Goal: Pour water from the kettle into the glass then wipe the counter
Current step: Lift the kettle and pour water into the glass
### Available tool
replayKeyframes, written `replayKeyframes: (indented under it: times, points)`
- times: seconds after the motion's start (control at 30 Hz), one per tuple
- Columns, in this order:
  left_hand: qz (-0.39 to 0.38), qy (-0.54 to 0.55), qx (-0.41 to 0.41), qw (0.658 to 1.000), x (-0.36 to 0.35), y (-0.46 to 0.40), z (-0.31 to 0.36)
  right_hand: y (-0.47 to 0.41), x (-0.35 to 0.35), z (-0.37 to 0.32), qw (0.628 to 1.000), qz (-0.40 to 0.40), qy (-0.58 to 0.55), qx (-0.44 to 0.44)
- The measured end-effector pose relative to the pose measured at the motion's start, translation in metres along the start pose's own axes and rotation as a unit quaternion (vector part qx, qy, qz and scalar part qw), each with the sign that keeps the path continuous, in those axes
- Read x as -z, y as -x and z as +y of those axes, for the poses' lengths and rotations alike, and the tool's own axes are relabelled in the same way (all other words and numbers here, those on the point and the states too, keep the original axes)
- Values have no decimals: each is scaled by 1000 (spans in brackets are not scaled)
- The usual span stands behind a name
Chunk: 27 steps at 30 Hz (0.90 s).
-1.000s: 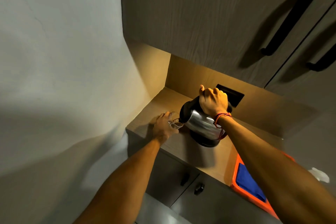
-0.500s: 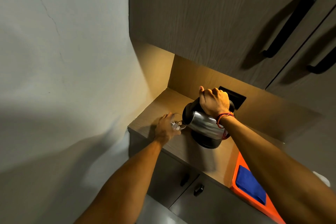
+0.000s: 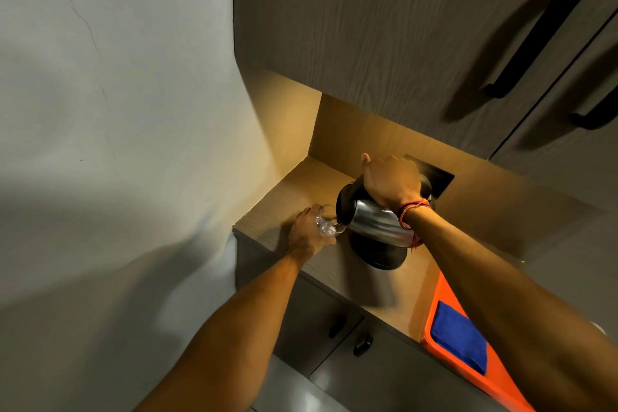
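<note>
A steel kettle (image 3: 374, 222) with a black lid and handle is tilted to the left, its spout over a clear glass (image 3: 329, 226) on the wooden counter (image 3: 337, 269). My right hand (image 3: 391, 182) grips the kettle's handle from above. My left hand (image 3: 307, 234) wraps around the glass and hides most of it. The kettle's black base (image 3: 378, 252) sits under the kettle. A folded blue cloth (image 3: 458, 338) lies in an orange tray (image 3: 438, 298) at the counter's right end.
Upper cabinets with black handles (image 3: 541, 30) hang low over the counter. A white wall (image 3: 117, 110) closes the left side. A black socket plate (image 3: 438, 177) is on the back panel. Lower cabinet doors with black knobs (image 3: 363, 343) are below the counter.
The kettle stays tilted toward the glass, with both hands holding as before. My view has shifted slightly, so the scene sits a little to the right.
</note>
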State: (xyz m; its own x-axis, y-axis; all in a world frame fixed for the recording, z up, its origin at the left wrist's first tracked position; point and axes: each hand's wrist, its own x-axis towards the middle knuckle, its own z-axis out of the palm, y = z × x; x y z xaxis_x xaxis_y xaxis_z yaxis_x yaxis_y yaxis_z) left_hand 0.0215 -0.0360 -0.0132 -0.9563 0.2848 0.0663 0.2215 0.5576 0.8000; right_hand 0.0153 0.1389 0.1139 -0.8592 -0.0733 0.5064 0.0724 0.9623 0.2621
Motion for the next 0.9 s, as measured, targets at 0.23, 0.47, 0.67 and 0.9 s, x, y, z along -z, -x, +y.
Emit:
replayKeyframes:
  times: [0.23,0.47,0.67,0.9]
  points:
    - [-9,30,12,999,-7,-6,-2,-1,1,-3,1000,8,9,10]
    - [-13,52,19,998,-7,-11,-3,0,-14,18,999,-32,-32,-30]
    - [-24,86,90,992,-17,-28,6,10,-32,52,967,11,-159,-199]
    - [-9,148,105,983,-35,-46,14,37,-71,96,847,59,-323,-419]
